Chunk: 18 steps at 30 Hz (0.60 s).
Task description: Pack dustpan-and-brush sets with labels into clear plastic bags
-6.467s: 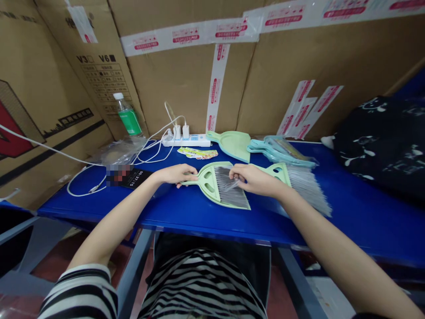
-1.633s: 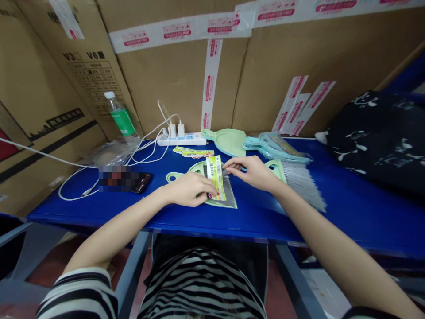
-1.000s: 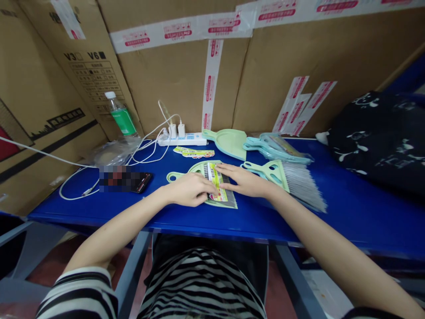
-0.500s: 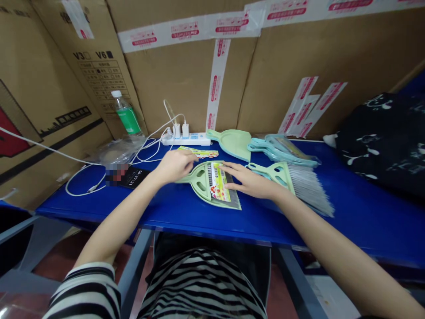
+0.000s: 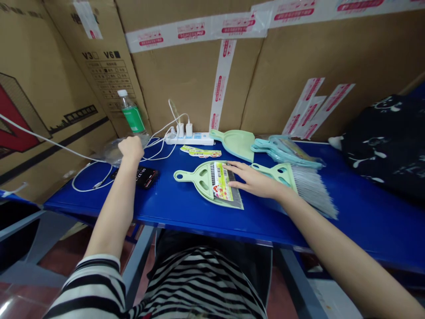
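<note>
My left hand [image 5: 132,149] is curled over the crumpled clear plastic bag [image 5: 111,152], beside the bottle. Its fingertips are hidden, so what they hold, if anything, does not show. With fingers stretched out, my right hand [image 5: 250,178] rests on the label card [image 5: 222,181] of a small green dustpan-and-brush set [image 5: 202,182]. That set lies flat, its handle pointing left and the grey bristles right. Partly behind my right wrist is a loose green hand brush [image 5: 314,188]. Farther back lie a green dustpan [image 5: 238,142] and a bagged blue dustpan-and-brush set [image 5: 287,153].
A green-labelled bottle [image 5: 133,117] stands at the back left, next to a white power strip [image 5: 191,139] with cables. A phone [image 5: 146,177] lies by my left forearm. Yellow label cards [image 5: 201,152] lie behind the set; a black patterned bag [image 5: 385,141] sits at right.
My left hand has moved left, from the set's handle to the plastic bag, and its fingers have curled in. The right hand stays on the label card.
</note>
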{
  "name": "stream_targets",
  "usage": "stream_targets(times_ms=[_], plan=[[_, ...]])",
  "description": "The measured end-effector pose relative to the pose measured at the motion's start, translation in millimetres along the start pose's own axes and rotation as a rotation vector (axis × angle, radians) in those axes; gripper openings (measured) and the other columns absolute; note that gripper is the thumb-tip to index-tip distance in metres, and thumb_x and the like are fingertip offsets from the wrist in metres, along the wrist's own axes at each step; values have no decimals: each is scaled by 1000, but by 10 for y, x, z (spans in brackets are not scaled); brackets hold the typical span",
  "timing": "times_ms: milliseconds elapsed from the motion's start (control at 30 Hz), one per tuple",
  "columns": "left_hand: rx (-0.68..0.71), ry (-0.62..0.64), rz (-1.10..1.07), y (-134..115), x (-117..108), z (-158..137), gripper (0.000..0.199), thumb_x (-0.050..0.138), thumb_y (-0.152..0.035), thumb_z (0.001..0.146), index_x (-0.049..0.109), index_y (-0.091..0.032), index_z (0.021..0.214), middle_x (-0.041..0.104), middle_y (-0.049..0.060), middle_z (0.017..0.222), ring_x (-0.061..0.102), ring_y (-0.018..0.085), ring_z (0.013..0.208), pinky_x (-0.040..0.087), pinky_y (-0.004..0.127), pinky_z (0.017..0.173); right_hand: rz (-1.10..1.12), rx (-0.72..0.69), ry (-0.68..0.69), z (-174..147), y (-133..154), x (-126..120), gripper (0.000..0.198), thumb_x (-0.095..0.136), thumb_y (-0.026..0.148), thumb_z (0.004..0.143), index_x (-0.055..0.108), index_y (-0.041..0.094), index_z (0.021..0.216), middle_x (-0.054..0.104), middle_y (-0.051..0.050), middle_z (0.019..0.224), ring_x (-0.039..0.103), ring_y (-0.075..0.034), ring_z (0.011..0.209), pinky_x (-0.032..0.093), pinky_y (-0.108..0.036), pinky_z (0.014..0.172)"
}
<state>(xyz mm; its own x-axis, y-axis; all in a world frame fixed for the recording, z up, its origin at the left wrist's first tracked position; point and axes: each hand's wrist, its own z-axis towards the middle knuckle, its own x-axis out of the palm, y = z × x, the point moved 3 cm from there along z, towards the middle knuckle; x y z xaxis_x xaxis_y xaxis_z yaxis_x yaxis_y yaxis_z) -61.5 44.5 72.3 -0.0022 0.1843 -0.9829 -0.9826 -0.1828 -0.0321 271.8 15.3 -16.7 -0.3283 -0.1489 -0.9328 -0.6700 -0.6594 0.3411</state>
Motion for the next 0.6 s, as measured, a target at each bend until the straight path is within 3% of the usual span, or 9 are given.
stream_targets(times_ms=[100,333,467,600], plan=[[-148,-29,72,59,1,24,23,49,-8,82,61,-1,100,63,22,102,58,40,108,47,46,80,-4,-12,-7,3,0,-1,66,37,64,89,39,29,146,42,-12,148,40,-32,135,37,-53,108],[-116,-87,104,-26,-88,-58,21,45,-17,86,62,-9,96,64,17,103,60,33,100,45,41,75,-12,3,0,16,10,-8,66,35,64,90,43,26,143,43,-14,147,40,-32,135,36,-53,108],[149,-80,72,-207,-58,-80,14,47,-14,79,60,-14,83,61,11,97,60,26,91,44,37,76,-25,6,-5,21,4,-8,66,34,63,91,45,23,142,43,-16,147,42,-31,133,37,-53,107],[652,78,-64,-489,109,-130,7,52,-10,65,52,-17,65,56,4,80,55,16,74,43,28,70,-32,-13,-25,19,-4,-6,62,35,62,91,46,27,141,47,-13,144,44,-31,132,38,-53,106]])
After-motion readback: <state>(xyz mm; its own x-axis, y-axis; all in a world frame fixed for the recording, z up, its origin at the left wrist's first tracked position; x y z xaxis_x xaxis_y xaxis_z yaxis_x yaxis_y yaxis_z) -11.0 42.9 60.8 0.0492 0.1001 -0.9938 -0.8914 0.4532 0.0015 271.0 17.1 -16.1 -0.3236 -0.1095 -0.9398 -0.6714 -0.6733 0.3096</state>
